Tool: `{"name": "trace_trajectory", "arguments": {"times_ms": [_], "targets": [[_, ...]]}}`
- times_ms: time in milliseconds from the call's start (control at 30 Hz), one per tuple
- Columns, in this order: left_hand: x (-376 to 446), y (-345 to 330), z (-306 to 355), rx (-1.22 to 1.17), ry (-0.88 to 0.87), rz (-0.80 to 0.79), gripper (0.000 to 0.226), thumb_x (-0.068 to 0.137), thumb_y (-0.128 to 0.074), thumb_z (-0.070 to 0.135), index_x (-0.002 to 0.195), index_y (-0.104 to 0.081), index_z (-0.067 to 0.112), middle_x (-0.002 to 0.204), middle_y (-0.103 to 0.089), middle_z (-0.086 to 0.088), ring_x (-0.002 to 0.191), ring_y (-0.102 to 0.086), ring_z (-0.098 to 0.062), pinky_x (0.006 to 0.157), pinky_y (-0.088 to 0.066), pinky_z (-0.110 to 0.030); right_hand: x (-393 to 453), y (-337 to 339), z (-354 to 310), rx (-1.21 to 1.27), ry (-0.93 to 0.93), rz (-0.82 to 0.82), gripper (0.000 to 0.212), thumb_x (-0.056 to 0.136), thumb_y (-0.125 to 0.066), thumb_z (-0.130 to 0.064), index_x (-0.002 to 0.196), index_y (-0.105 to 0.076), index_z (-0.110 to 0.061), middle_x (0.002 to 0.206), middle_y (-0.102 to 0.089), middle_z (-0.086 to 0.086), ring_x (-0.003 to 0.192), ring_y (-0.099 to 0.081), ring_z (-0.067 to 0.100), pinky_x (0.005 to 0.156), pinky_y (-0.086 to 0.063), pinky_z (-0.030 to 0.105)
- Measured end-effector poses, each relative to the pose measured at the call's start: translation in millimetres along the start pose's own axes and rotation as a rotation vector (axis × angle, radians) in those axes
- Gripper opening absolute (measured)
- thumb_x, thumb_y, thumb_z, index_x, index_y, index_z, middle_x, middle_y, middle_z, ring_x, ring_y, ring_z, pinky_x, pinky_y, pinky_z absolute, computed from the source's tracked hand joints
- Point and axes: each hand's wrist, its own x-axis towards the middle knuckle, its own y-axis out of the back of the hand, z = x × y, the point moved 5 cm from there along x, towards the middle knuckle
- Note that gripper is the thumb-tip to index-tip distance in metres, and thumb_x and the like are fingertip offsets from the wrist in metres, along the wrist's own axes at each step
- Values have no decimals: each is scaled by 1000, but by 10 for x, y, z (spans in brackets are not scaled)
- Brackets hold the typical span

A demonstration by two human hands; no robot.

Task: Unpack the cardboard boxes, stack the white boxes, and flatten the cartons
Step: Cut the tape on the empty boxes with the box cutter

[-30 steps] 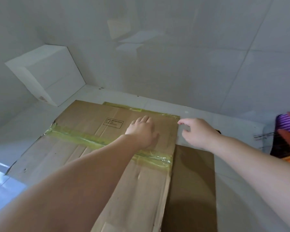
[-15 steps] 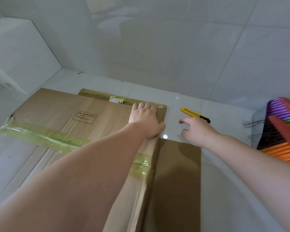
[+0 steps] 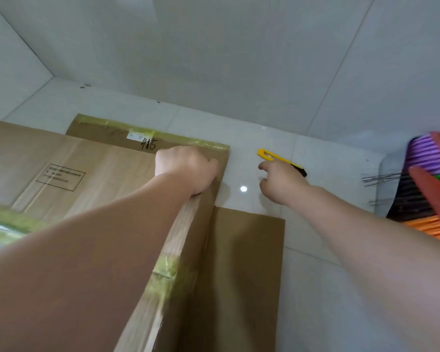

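Observation:
Flattened brown cartons lie on the white tiled floor. The upper carton has a printed label and greenish tape. My left hand is curled at its far right corner, fingers hooked over the edge, and the carton's right edge stands a little off the floor. Beneath it lies a second carton marked "415", and a darker cardboard panel sticks out to the right. My right hand reaches over the middle of a yellow utility knife on the floor, index finger stretched out. No white box is in view.
A tiled wall rises just behind the cartons and the knife. Colourful broom heads in purple, green, orange and red lean at the right edge. Bare floor lies under my right forearm.
The view has moved closer and to the right, so the white box has left the frame. My left hand went from flat on the carton to curled at its corner. My right hand reached the knife.

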Motion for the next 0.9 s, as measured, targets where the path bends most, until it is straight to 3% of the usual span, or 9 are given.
{"name": "trace_trajectory", "arguments": {"times_ms": [100, 200, 400, 633, 800, 900], "targets": [[11, -24, -11, 13, -8, 16, 46, 87, -31, 42, 65, -61, 15, 65, -56, -2, 59, -46, -17, 61, -32, -30, 218, -11, 214, -56, -44, -3, 38, 88, -49, -10, 126, -55, -10, 127, -53, 12, 111, -55, 30, 85, -48, 33], [32, -46, -18, 23, -7, 14, 46, 87, -30, 41, 65, -61, 15, 65, -56, -2, 60, -46, -17, 61, -30, -31, 405, -34, 427, -78, -100, 19, 41, 85, -49, -7, 126, -53, -11, 118, -54, 14, 105, -56, 32, 75, -42, 29], [48, -77, -36, 30, -4, 30, 43, 85, -32, 40, 66, -63, 17, 63, -58, -1, 60, -48, -17, 61, -29, -32, 597, -133, 707, -134, -190, 80, 24, 85, -48, -4, 108, -54, -7, 108, -55, 15, 98, -57, 33, 68, -37, 32], [53, -82, -34, 17, -9, 43, 41, 84, -33, 40, 69, -63, 18, 65, -57, 1, 66, -51, -21, 64, -29, -32, 707, -288, 729, -147, -241, 84, 28, 85, -50, -4, 113, -56, -4, 113, -51, 17, 102, -55, 34, 78, -43, 35], [81, -34, -7, -31, -11, 61, 40, 85, -33, 37, 61, -57, 17, 62, -54, 1, 58, -44, -16, 63, -29, -32, 562, -295, 693, 33, -276, 59, 18, 82, -53, -4, 100, -50, -6, 107, -55, 18, 90, -57, 34, 68, -40, 30], [53, 5, 0, -72, -21, 76, 40, 87, -32, 37, 58, -53, 18, 60, -54, 1, 57, -44, -14, 65, -30, -33, 399, -292, 645, 443, -316, 37, 15, 83, -53, -2, 97, -49, -3, 97, -61, 20, 74, -61, 30, 61, -51, 35]]}}
